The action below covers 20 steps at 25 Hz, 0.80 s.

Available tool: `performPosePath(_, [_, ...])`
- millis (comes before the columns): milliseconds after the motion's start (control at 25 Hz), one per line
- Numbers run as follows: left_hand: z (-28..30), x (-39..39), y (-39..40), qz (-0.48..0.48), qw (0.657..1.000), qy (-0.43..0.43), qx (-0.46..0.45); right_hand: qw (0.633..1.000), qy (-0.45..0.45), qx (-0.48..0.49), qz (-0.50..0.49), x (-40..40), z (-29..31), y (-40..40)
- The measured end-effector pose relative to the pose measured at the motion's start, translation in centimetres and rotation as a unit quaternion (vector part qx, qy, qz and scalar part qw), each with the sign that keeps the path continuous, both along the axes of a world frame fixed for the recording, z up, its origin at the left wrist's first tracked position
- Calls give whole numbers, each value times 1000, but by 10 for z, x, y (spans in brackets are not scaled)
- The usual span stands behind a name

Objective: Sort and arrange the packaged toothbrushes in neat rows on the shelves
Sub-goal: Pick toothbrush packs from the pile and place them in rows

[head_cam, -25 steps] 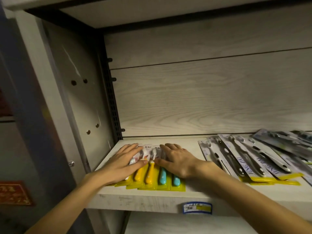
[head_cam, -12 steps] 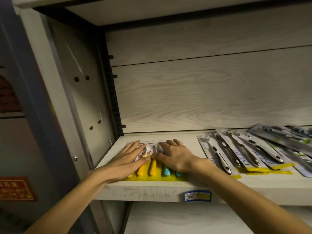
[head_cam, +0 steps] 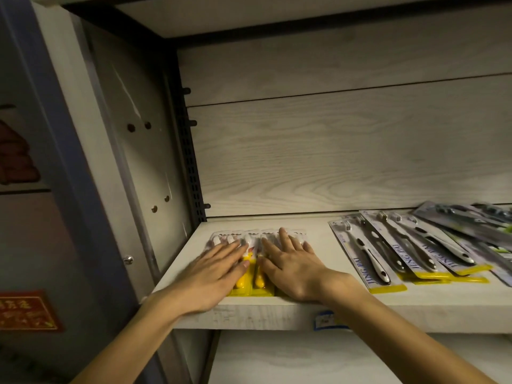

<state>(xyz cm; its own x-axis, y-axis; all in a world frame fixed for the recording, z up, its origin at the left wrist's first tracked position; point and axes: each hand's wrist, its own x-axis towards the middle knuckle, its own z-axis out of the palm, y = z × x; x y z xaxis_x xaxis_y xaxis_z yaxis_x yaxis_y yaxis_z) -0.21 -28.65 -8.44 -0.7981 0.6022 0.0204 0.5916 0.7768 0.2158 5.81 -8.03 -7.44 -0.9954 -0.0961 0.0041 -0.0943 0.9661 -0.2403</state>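
A row of small yellow-backed toothbrush packs lies flat at the left end of the pale wooden shelf. My left hand rests flat on the left packs, fingers straight and pointing to the back wall. My right hand lies flat on the right packs, covering them. Only two yellow handles show between the hands. Further right, a fanned row of grey-and-yellow toothbrush packs with black-and-white brushes lies on the same shelf, overlapping at a slant.
The shelf's side panel stands close on the left, the wood-grain back wall behind. Another board hangs overhead. A blue price label is on the shelf's front edge. A lower shelf shows below.
Both hands have slid the yellow packs toward the back and closer together; the hands now cover more of them, and the blue handles are hidden. The view has shifted slightly.
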Motion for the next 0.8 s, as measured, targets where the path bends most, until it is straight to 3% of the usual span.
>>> performPosePath(800, [2, -9, -28, 20, 999, -1, 42, 997, -10, -75, -11, -13, 4, -29])
